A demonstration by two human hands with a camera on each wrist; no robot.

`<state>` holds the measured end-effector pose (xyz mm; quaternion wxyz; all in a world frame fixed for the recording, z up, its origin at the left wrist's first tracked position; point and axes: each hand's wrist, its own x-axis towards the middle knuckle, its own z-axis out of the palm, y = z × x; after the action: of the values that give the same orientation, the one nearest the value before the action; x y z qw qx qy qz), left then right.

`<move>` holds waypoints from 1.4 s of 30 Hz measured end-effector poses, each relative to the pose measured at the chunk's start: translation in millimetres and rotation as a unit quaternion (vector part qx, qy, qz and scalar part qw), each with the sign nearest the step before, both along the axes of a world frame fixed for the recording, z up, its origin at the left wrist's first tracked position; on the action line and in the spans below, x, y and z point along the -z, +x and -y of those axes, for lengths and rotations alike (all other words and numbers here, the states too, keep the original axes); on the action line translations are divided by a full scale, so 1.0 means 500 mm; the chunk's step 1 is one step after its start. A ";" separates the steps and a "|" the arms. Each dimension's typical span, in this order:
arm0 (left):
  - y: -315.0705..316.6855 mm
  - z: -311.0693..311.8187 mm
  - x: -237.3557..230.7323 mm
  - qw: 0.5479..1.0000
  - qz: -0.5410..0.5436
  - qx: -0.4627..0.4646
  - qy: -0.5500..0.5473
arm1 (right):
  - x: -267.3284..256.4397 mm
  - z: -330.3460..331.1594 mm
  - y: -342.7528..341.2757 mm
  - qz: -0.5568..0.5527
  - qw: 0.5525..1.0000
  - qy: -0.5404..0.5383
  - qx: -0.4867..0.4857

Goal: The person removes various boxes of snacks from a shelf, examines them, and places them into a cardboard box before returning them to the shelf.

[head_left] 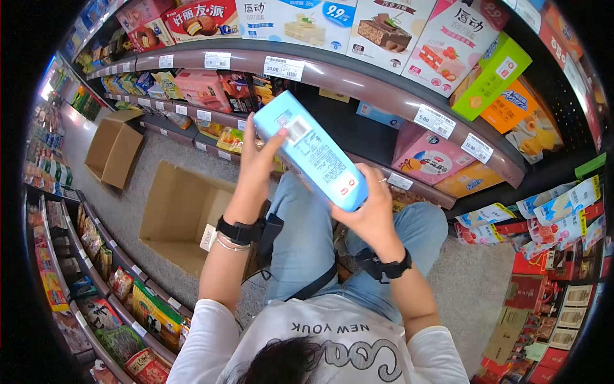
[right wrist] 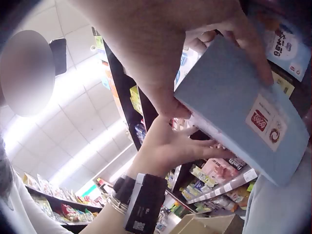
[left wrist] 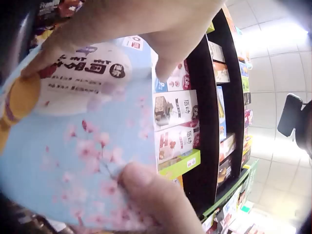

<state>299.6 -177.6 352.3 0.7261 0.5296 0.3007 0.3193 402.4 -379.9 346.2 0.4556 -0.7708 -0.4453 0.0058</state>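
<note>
1. Left hand and right hand, partly curled, grip a light-blue cardboard box before the brown-edged shelf.
2. Its white price tags read "10.00", "5.00".
3. Open brown carton: floor, below-left of the shelf.

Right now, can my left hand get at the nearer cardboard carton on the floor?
Probably yes, once your left hand lets go of the blue box, which your right hand also holds; the open carton sits low on your left, with nothing visibly blocking.
</note>
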 end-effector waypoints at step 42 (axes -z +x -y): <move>-0.066 0.069 -0.041 0.897 -0.167 -0.046 0.407 | -0.100 -0.148 0.053 -0.045 0.972 0.029 -0.228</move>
<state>266.8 -212.1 372.6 0.3703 0.8099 0.2854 0.3542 429.1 -306.1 396.5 0.4839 -0.6346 -0.5881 0.1316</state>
